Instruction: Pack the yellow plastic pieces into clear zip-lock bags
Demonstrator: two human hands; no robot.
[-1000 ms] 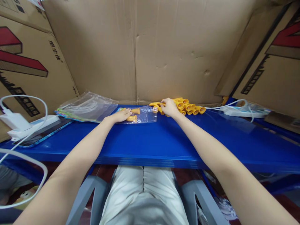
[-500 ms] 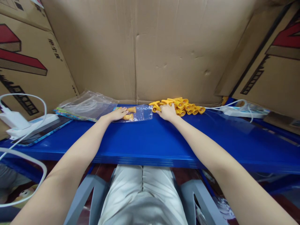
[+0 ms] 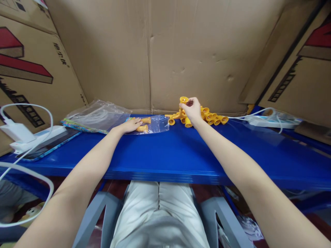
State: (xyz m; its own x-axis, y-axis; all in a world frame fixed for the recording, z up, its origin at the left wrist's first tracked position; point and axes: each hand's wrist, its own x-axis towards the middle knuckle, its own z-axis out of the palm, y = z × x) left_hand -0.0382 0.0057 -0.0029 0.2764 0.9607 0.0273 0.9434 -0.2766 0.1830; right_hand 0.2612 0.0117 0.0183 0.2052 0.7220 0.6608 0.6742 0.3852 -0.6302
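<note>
My left hand (image 3: 129, 125) lies flat, fingers stretched out, on a clear plastic bag (image 3: 160, 124). Two yellow horn-shaped plastic pieces (image 3: 142, 128) show in the bag at my fingertips. Beyond the far middle of the table, my right hand (image 3: 192, 107) is closed around another yellow horn-shaped piece (image 3: 183, 100), its flared cup facing up. The held piece's lower part runs down among the others, so I cannot tell where it ends. Beneath and right of that hand lies a pile of similar yellow pieces (image 3: 212, 118), their cups mostly facing me.
More clear bags (image 3: 95, 115) with colourful edges are stacked left of my left hand. A phone (image 3: 49, 146) and a white power strip with a charger (image 3: 38, 137) sit at the left. Another power strip (image 3: 271, 122) lies right. Cardboard (image 3: 193, 55) walls the blue table's (image 3: 160, 155) back.
My right hand has risen from the pile and now grips one yellow piece, its cup turned upward. The left hand stays in place on the bag.
</note>
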